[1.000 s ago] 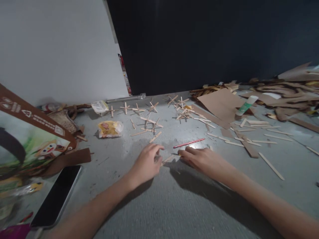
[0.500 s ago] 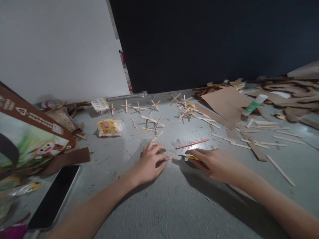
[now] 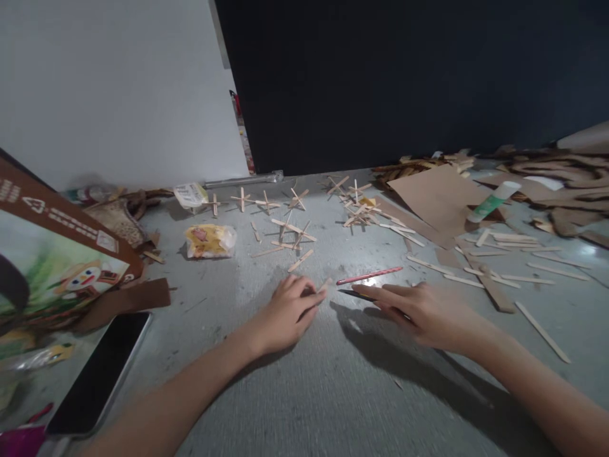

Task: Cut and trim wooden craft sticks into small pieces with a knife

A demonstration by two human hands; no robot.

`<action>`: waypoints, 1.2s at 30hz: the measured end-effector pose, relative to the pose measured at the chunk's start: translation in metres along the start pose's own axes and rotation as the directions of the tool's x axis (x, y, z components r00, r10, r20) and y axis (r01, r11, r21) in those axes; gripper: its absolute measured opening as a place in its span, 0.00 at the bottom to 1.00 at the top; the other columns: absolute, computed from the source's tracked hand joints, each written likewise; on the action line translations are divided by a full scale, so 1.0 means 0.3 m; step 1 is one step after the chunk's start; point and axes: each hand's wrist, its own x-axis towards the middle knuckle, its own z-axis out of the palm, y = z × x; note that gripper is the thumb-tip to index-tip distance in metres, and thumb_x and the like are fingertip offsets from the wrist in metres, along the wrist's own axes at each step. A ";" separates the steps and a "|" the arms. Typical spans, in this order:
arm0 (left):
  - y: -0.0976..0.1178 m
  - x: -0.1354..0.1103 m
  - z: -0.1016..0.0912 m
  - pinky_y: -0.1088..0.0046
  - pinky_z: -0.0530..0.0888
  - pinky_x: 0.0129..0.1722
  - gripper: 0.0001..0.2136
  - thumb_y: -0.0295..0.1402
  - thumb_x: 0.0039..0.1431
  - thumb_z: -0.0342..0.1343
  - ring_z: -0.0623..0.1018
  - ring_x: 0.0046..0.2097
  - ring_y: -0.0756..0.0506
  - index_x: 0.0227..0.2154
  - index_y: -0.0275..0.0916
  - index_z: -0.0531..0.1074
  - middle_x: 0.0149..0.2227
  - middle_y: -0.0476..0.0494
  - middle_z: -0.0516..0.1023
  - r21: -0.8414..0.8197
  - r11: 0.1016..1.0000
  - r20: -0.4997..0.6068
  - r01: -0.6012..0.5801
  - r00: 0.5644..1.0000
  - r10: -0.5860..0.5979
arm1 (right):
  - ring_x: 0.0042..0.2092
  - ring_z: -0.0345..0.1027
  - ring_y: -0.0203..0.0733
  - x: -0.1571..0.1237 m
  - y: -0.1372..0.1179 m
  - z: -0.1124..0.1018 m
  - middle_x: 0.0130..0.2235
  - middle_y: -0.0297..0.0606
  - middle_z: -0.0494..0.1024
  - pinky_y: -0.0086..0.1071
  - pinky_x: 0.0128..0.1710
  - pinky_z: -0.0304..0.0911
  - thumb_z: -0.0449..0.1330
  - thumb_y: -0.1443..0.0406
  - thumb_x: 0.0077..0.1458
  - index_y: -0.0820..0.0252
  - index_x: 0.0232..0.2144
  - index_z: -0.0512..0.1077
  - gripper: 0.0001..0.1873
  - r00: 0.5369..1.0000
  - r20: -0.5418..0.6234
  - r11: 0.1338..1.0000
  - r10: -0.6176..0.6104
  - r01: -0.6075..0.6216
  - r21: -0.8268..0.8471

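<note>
My left hand (image 3: 292,311) is closed, pinching a short piece of wooden craft stick (image 3: 325,285) between thumb and fingers just above the table. My right hand (image 3: 413,311) grips a utility knife (image 3: 356,294); its dark blade points left toward the stick piece, with a small gap between them. Most of the knife's yellow handle is hidden under my fingers. Just beyond both hands lies a red pencil (image 3: 369,275). A loose stick piece (image 3: 301,261) rests past my left fingers. Farther back, several crossed-stick shapes (image 3: 292,233) are spread on the grey table (image 3: 285,393).
Loose craft sticks (image 3: 542,331), a glue stick (image 3: 495,200) and brown cardboard (image 3: 432,200) lie to the right. On the left are a phone (image 3: 99,374), a printed bag (image 3: 71,254) and a yellow snack packet (image 3: 209,241). A dark panel (image 3: 409,82) stands behind.
The knife blade has drawn slightly away from the stick piece, and my right hand has shifted and turned a little. The stick piece in my left hand now tilts up more.
</note>
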 end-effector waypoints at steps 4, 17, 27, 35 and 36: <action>-0.009 -0.003 0.018 0.60 0.75 0.56 0.17 0.31 0.73 0.50 0.75 0.52 0.41 0.58 0.43 0.78 0.45 0.39 0.77 -0.103 0.993 -0.076 0.056 0.995 -0.064 | 0.25 0.74 0.36 0.006 -0.007 0.013 0.36 0.39 0.85 0.28 0.27 0.55 0.50 0.70 0.70 0.55 0.68 0.67 0.27 1.000 0.008 1.000 -0.017 0.017 -0.019; -0.021 0.008 0.002 0.40 0.56 0.71 0.17 0.43 0.64 0.65 0.59 0.75 0.30 0.55 0.50 0.80 0.72 0.41 0.66 0.043 0.984 -0.035 0.172 0.985 -0.170 | 0.24 0.69 0.34 0.011 -0.023 0.071 0.33 0.37 0.81 0.30 0.27 0.52 0.48 0.68 0.74 0.54 0.72 0.63 0.28 1.000 0.013 0.999 -0.017 0.018 -0.043; -0.026 0.017 -0.020 0.43 0.51 0.74 0.19 0.47 0.62 0.67 0.62 0.74 0.34 0.54 0.49 0.80 0.73 0.41 0.65 -0.010 0.988 0.029 0.154 0.988 -0.154 | 0.22 0.65 0.31 0.033 -0.042 0.131 0.29 0.35 0.79 0.32 0.25 0.45 0.44 0.66 0.77 0.57 0.67 0.71 0.25 0.993 -0.061 0.977 -0.100 0.086 -0.195; -0.029 0.021 -0.026 0.42 0.52 0.74 0.21 0.48 0.62 0.67 0.63 0.74 0.33 0.55 0.50 0.79 0.73 0.42 0.66 0.027 0.989 0.047 0.147 0.988 -0.148 | 0.21 0.64 0.32 0.042 -0.046 0.127 0.28 0.34 0.78 0.35 0.25 0.44 0.41 0.65 0.78 0.60 0.64 0.74 0.26 0.990 -0.076 0.971 -0.121 0.102 -0.218; -0.031 0.021 -0.025 0.43 0.52 0.74 0.21 0.48 0.62 0.67 0.63 0.74 0.33 0.55 0.50 0.79 0.72 0.42 0.66 0.028 0.989 0.046 0.145 0.988 -0.146 | 0.21 0.64 0.32 0.042 -0.044 0.128 0.28 0.34 0.78 0.35 0.25 0.44 0.41 0.65 0.79 0.60 0.64 0.74 0.26 0.990 -0.075 0.971 -0.123 0.104 -0.217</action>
